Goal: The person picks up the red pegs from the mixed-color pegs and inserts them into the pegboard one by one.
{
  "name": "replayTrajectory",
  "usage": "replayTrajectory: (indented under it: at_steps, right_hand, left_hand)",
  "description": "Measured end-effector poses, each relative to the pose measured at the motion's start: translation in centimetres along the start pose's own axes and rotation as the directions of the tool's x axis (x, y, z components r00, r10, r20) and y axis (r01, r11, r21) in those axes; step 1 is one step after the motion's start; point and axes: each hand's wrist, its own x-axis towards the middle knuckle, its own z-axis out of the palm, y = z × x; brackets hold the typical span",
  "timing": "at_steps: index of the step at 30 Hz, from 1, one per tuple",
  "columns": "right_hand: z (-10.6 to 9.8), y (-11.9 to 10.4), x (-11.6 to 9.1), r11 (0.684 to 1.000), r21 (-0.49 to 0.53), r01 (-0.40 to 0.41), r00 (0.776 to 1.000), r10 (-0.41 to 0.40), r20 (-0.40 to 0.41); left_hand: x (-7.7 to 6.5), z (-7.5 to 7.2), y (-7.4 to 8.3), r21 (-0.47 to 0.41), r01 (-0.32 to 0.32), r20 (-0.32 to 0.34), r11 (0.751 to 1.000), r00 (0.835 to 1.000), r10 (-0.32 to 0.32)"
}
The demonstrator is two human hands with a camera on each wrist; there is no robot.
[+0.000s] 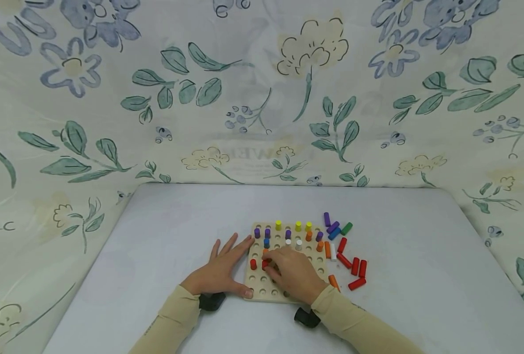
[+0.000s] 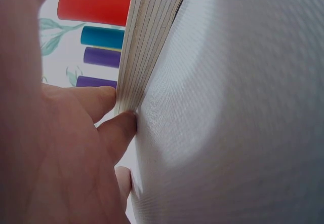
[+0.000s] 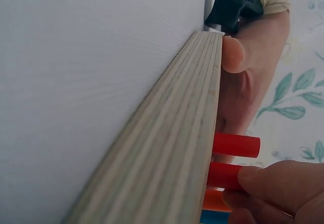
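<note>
A wooden pegboard (image 1: 268, 297) with rows of round holes lies on the white table. My left hand (image 1: 219, 270) is spread at its left side, thumb on the near-left corner and fingertips against the edge. My right hand (image 1: 298, 275) reaches over the board and pinches a red peg (image 3: 223, 175) by its top; the peg stands upright at the board's surface. Left of it stands another red peg (image 1: 253, 264). Beyond it are an orange peg (image 1: 265, 251) and a blue peg (image 1: 266, 243). The right hand hides some of the board's near holes.
Purple (image 1: 257, 233), yellow (image 1: 298, 226), white (image 1: 299, 244) and orange pegs (image 1: 320, 246) stand in the far rows. Right of the board lie loose pegs: several red (image 1: 363, 268), plus green (image 1: 346, 228), blue, purple, white and orange. A floral cloth (image 1: 262, 113) hangs behind the table.
</note>
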Motion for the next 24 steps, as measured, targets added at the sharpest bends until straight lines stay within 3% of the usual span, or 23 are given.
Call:
replayTrajectory:
  at_steps: [12,24]
  right_hand:
    - [-0.4,0.1,-0.1,1.0,0.016,-0.013,1.0,0.014,-0.015]
    - [-2.5,0.2,-0.6,0.985,0.047,-0.163,0.987,0.163,0.014]
  left_hand:
    - [-0.1,-0.1,0.4,-0.004,0.012,0.007,1.0,1.0,-0.012]
    - [0.0,-0.1,0.3,-0.004,0.011,0.005,1.0,1.0,-0.011]
